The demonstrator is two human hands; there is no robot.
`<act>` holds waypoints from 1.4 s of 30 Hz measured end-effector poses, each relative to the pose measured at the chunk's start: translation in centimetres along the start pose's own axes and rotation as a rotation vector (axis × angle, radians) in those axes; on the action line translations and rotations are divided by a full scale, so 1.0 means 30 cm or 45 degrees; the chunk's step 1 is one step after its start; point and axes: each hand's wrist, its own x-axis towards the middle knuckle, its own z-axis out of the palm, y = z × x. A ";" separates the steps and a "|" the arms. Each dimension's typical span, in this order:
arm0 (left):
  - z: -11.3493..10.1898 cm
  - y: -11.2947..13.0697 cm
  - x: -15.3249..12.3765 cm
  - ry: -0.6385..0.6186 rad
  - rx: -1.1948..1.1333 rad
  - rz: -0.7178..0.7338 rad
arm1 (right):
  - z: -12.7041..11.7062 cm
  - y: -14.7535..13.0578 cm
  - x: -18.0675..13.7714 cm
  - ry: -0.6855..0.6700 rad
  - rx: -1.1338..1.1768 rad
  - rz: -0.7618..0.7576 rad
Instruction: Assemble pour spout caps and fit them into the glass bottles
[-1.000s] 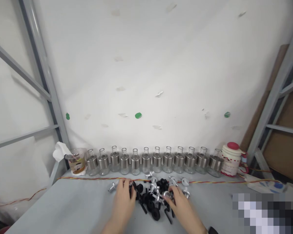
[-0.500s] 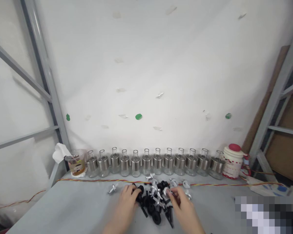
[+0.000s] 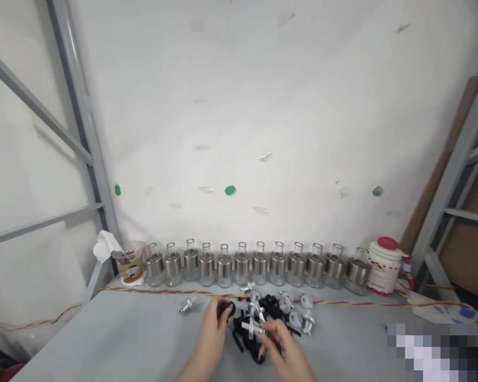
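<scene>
A heap of small black parts and silver caps [image 3: 269, 313] lies on the grey table [image 3: 123, 339]. My left hand [image 3: 211, 337] pinches a black ring-shaped part [image 3: 224, 309] at the heap's left edge. My right hand [image 3: 281, 347] is closed round a silver cap with a short stem [image 3: 252, 328], held just above the heap. The two hands are close together. One silver cap [image 3: 188, 305] lies alone to the left.
A row of several glass bottles with metal sleeves [image 3: 258, 264] lines the white back wall. A plastic cup [image 3: 129, 263] and tissue sit at the left end, a red-lidded white jar [image 3: 386, 258] at the right. A red-yellow cord [image 3: 151, 291] crosses the table. Grey racking stands on both sides.
My right hand lifted a silver cap and moved left toward the left hand. My left hand picked a black part from the heap. The view shifted slightly.
</scene>
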 end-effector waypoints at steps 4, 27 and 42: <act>0.028 0.030 -0.011 -0.176 -0.478 -0.256 | 0.036 0.000 -0.013 0.084 -0.115 -0.078; 0.067 0.011 -0.108 -0.195 0.219 0.208 | 0.053 0.041 -0.033 0.394 -0.700 -0.643; 0.063 0.021 -0.113 -0.168 0.165 0.325 | 0.021 0.042 -0.027 0.357 -0.893 -0.857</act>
